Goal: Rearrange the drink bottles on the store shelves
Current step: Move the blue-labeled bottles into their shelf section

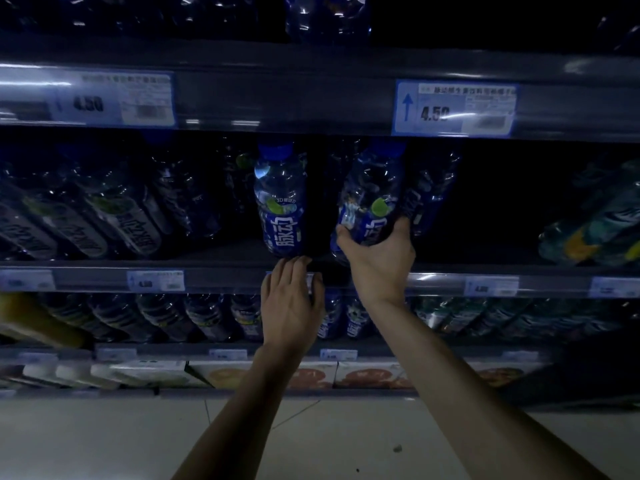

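Gripping a blue-capped drink bottle (372,199) around its lower half, the person's right hand (379,261) tilts it to the right on the middle shelf (207,280), thumb on the near-left side of the label and fingers wrapped behind. The left hand (291,299) lies flat and open, holding nothing; its fingertips touch the shelf's front edge just below a second blue bottle (281,202), which stands upright at the front, its label facing out.

The step in hand looks like placing or straightening the tilted bottle in the row beside its upright neighbour, with a dark gap between the two. The next move probably calls for standing it up, turning the label forward and sliding it into line, while the left hand is free to steady the neighbour.

More blue bottles stand in shadow along the left of the same shelf, and one more just behind the held bottle. Far right on that shelf lies a green and yellow bottle (595,226), its details too dim to read. A price tag (453,107) on the rail above reads 4.50. The shelf below holds another row of bottles, and the lowest level carries cartons (263,374) printed with fruit. The light is poor, so the deeper rows cannot be counted.
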Demonstrator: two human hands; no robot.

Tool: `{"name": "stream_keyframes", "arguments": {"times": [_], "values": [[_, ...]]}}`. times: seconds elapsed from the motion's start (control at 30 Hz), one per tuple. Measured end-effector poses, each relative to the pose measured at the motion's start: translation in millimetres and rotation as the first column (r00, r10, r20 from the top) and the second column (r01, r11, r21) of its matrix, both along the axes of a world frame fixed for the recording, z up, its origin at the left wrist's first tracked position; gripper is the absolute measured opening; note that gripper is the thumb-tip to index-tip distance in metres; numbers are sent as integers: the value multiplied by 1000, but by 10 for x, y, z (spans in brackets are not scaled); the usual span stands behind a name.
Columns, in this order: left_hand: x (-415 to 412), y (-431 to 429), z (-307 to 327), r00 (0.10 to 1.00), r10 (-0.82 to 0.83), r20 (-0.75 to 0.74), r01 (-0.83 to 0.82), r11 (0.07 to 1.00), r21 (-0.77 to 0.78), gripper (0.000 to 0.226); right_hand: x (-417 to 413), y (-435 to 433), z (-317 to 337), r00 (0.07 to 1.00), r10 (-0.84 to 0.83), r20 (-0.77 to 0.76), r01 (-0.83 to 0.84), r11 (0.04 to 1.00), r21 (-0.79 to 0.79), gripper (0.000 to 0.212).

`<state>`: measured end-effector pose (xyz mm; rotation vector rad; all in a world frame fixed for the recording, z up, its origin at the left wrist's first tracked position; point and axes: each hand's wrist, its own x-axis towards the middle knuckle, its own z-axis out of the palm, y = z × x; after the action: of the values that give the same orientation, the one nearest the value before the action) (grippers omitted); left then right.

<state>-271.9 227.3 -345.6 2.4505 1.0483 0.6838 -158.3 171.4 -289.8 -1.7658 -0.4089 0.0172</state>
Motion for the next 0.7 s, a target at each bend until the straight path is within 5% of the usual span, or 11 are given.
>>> {"name": "stream_keyframes", "arguments": {"times": [0.23, 0.7], "values": [[-40, 21, -11, 999, -34, 27, 33, 999, 31, 48, -24, 304, -164, 1000, 13, -7, -13, 998, 53, 51], [-80, 79, -83, 996, -82, -34, 84, 994, 73, 40, 31, 512, -313, 998, 53, 44, -56, 996, 74, 64]]}}
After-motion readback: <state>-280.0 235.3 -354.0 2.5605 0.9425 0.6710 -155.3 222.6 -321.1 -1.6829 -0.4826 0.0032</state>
